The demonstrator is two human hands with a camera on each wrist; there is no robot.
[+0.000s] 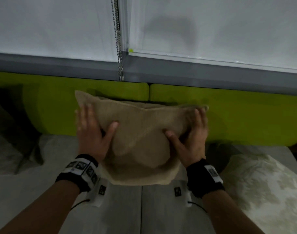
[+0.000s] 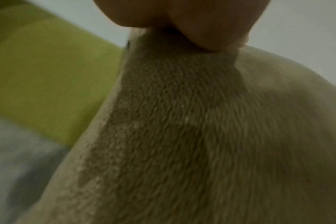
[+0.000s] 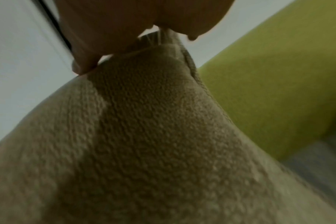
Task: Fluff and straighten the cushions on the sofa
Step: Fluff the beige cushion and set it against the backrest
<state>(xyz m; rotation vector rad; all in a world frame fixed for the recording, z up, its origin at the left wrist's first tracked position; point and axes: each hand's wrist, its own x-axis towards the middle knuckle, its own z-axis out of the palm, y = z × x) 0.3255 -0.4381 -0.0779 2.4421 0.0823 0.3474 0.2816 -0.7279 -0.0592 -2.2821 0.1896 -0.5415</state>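
A tan knitted cushion (image 1: 141, 132) stands on the grey sofa seat (image 1: 144, 208), leaning toward the green backrest (image 1: 60, 105). My left hand (image 1: 92, 130) lies flat against its left side, fingers straight, thumb spread onto the front. On the opposite side my right hand (image 1: 190, 134) mirrors this, and the cushion bulges between the two palms. Seen from the left wrist, the cushion (image 2: 182, 136) fills the picture below my left hand (image 2: 182, 18). The right wrist view shows the cushion (image 3: 144, 144) close up under my right hand (image 3: 134, 22).
A dark grey cushion (image 1: 11, 132) leans at the far left of the sofa. A cream patterned cushion (image 1: 262, 186) lies on the seat at the right. White roller blinds with a bead chain (image 1: 118, 48) hang behind the backrest, above a grey sill (image 1: 60, 65).
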